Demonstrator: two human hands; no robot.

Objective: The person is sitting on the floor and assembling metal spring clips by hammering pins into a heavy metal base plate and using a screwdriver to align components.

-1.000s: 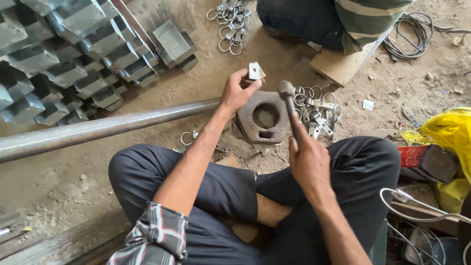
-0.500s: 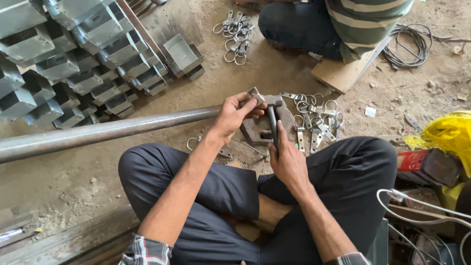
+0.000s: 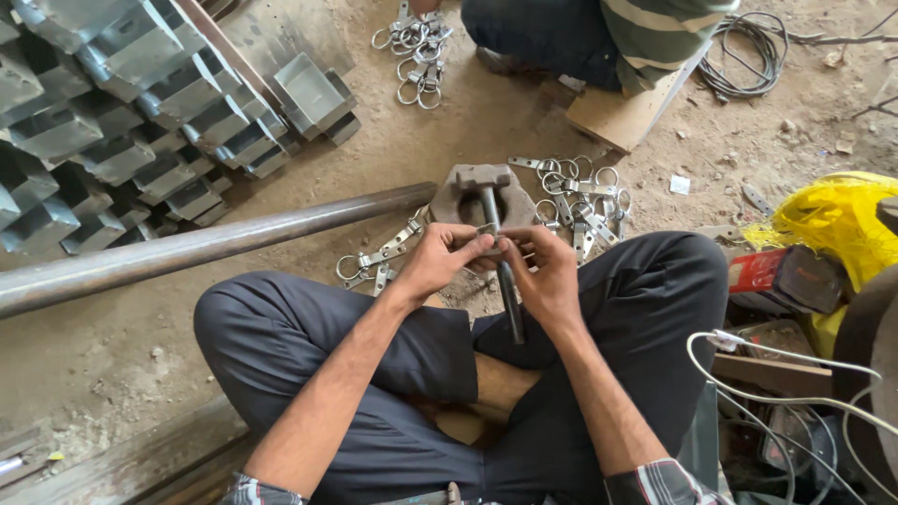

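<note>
Dusty workshop floor point(image 3: 486, 122) all around, and the person sits cross-legged on it. Both hands meet above the lap: the left hand point(image 3: 438, 264) and the right hand point(image 3: 550, 271) pinch a small metal clip point(image 3: 488, 231) between their fingertips, fingers closed together on it, though the piece is mostly covered and hard to make out. A hammer point(image 3: 490, 201) rests with its head on the heavy metal block point(image 3: 458, 192); its handle runs down toward the lap, possibly tucked under the right hand. Loose ring clips point(image 3: 580, 192) lie scattered just beside the block. A long steel pipe point(image 3: 187, 248) crosses at left, cut off by the edge. Stacked galvanised channel pieces point(image 3: 122, 112) fill the upper left. Another seated person point(image 3: 599, 37) is only partly in view at top.
</note>
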